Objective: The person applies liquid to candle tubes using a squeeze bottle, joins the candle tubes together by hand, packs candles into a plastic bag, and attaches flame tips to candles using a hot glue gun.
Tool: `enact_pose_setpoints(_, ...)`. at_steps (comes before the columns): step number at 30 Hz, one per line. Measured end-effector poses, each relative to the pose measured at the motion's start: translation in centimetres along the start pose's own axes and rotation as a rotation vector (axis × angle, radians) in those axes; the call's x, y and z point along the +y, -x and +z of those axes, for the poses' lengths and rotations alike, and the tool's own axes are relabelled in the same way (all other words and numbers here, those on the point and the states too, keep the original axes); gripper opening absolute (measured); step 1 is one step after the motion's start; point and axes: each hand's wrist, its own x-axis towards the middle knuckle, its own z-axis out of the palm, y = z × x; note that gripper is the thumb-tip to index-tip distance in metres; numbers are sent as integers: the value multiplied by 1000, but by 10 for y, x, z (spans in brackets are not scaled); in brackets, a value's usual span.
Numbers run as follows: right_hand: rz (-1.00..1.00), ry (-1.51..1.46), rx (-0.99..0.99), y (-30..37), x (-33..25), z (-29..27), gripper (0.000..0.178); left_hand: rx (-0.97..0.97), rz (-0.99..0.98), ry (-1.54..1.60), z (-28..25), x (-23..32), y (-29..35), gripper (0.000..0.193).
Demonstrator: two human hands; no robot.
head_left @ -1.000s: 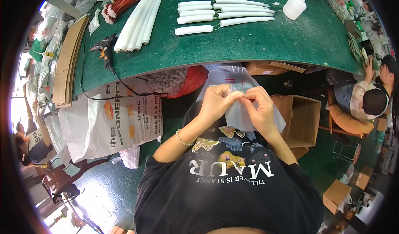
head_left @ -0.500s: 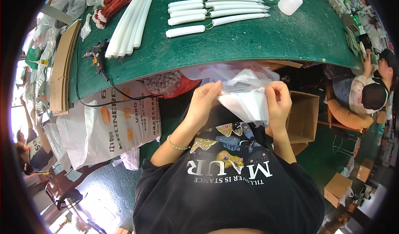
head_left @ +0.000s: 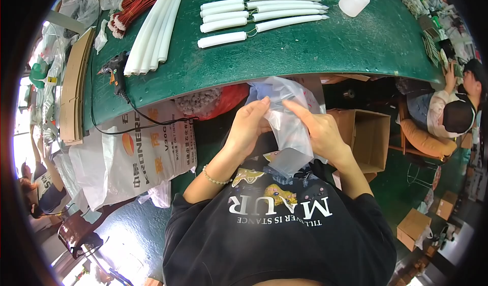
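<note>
A clear, thin plastic bag [head_left: 291, 151] hangs between my two hands, in front of my black shirt and just off the table's near edge. My left hand [head_left: 248, 126] is closed, pinching the bag's upper left edge between thumb and fingertips. On the other side my right hand [head_left: 321, 133] grips the bag, its index finger stretched toward the left fingertips. Its other fingers are partly hidden behind the plastic. Beyond the bag, on the green table [head_left: 366, 47], lie several white taper candles [head_left: 290, 17] joined by thin wires to shorter white tubes [head_left: 222, 39].
Long white tubes [head_left: 155, 32] lie on the table's left, beside red wires [head_left: 133, 9] and a black glue gun [head_left: 116, 75]. A white squeeze bottle [head_left: 354, 1] stands farther back. Below are a printed sack [head_left: 117, 159] and an open cardboard box [head_left: 373, 138]. Another person [head_left: 452, 108] sits at right.
My right hand has moved left and nearer my left hand, its index finger now extended. The bag has turned and hangs lower and more to the left.
</note>
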Motion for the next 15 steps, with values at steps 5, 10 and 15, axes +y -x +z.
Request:
enact_pose_setpoints(5, 73, -203, 132, 13, 27, 1, 18, 50, 9, -36, -18, 1, 2, 25)
enact_pose_setpoints(10, 386, -450, 177, 25, 29, 1, 7, 334, 469, -754, -29, -6, 12, 22)
enact_pose_setpoints(15, 238, -295, 144, 16, 24, 8, 12, -13, 704, -1264, 1, 16, 18, 67)
